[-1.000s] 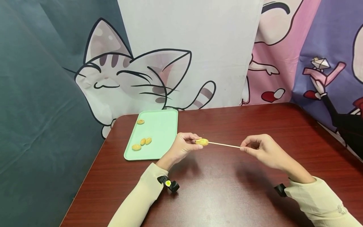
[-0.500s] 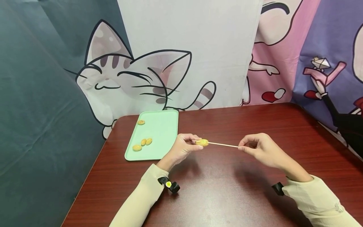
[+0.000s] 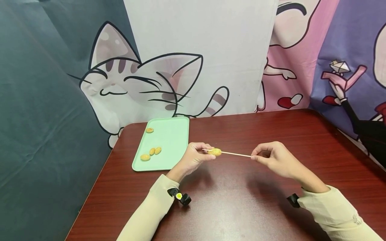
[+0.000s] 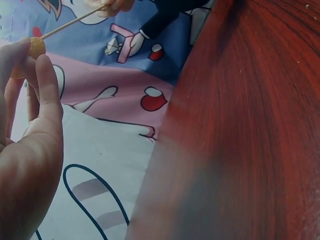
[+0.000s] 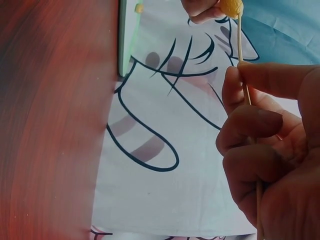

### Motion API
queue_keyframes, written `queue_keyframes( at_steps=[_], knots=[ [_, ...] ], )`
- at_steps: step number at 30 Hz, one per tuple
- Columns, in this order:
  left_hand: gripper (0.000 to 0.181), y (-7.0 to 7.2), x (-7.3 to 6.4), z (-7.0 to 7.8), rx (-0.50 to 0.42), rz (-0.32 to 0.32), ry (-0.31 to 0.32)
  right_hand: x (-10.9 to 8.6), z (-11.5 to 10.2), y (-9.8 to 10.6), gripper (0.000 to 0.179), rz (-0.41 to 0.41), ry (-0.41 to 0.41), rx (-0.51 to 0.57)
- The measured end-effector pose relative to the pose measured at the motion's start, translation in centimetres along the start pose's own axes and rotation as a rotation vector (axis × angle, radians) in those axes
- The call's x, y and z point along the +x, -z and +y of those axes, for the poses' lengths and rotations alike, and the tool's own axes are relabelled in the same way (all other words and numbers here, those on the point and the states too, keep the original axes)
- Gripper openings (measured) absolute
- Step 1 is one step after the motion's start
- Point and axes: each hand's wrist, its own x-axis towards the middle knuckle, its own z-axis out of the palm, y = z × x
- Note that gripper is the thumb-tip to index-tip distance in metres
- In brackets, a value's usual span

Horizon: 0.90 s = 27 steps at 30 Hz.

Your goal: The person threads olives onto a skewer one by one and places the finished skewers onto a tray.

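Note:
In the head view my left hand (image 3: 193,156) pinches a small yellow potato (image 3: 215,152) between thumb and fingers, raised over the table. A thin wooden skewer (image 3: 235,154) runs through the potato, and its tip shows on the left side, by my fingers. To the right, my right hand (image 3: 277,159) pinches the skewer with thumb and forefinger. The right wrist view has the skewer (image 5: 246,92) passing behind curled fingers, its rear part reappearing below them. The left wrist view shows the potato (image 4: 37,48) at the left fingertips.
A pale green tray (image 3: 173,134) lies at the table's back left. Several more yellow potatoes (image 3: 145,157) rest on its left half. The dark red wooden table (image 3: 229,201) extends beneath both hands, with a printed cartoon cloth (image 3: 211,40) hanging behind it.
My right hand has moved slightly left, pushing the skewer further through the potato; more of the tip now sticks out. My left hand has stayed nearly still.

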Motion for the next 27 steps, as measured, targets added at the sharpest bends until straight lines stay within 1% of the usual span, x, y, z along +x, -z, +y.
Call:
queue_keyframes(
  at_steps=[4,11,18,21,27],
  knots=[
    [0.06,-0.09,0.11,-0.02,-0.007,-0.013,0.003,-0.05,-0.18,0.06,0.02,0.007,-0.012,0.004],
    [0.061,0.08,-0.07,0.01,-0.002,0.015,0.02,0.19,-0.47,-0.18,0.016,-0.019,-0.032,0.018],
    [0.059,-0.11,0.02,-0.08,-0.041,-0.028,0.037,0.19,-0.77,-0.18,0.019,-0.014,-0.031,0.015],
    [0.059,-0.13,-0.03,-0.2,-0.051,-0.027,0.038,0.21,-0.75,-0.38,0.019,-0.023,-0.031,0.019],
    [0.059,-0.18,-0.14,-0.34,-0.039,-0.027,0.041,0.26,-0.71,-0.66,0.018,-0.029,-0.031,0.023]
  ],
)
